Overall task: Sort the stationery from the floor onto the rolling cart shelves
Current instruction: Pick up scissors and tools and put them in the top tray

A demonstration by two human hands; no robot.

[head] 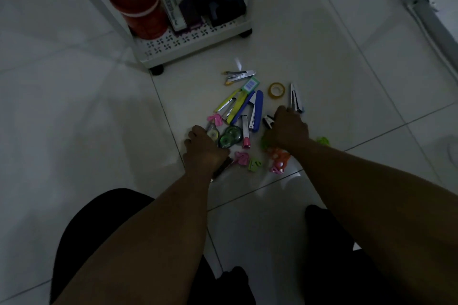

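Stationery lies in a loose pile on the white tile floor. It includes a blue stapler [256, 110], a yellow stapler [234, 104], a green correction tape [229, 137], a tape roll [276, 90] and several coloured clips. My left hand [203, 148] is curled over the pile's left edge, next to a small yellow correction tape [213, 133]. A dark object [223, 168] pokes out beneath it. My right hand [287, 129] covers the pile's right side, its fingertips at the near end of a silver stapler [296, 98]. Both grips are hidden. The white rolling cart [193, 43] stands just behind.
The cart's bottom shelf holds a red round tin [138, 2], a white box [173, 11] and dark items [218, 2]. A black staple remover [269, 122] lies by my right hand. White furniture legs [426, 12] stand at the far right. My dark-clothed knees fill the bottom.
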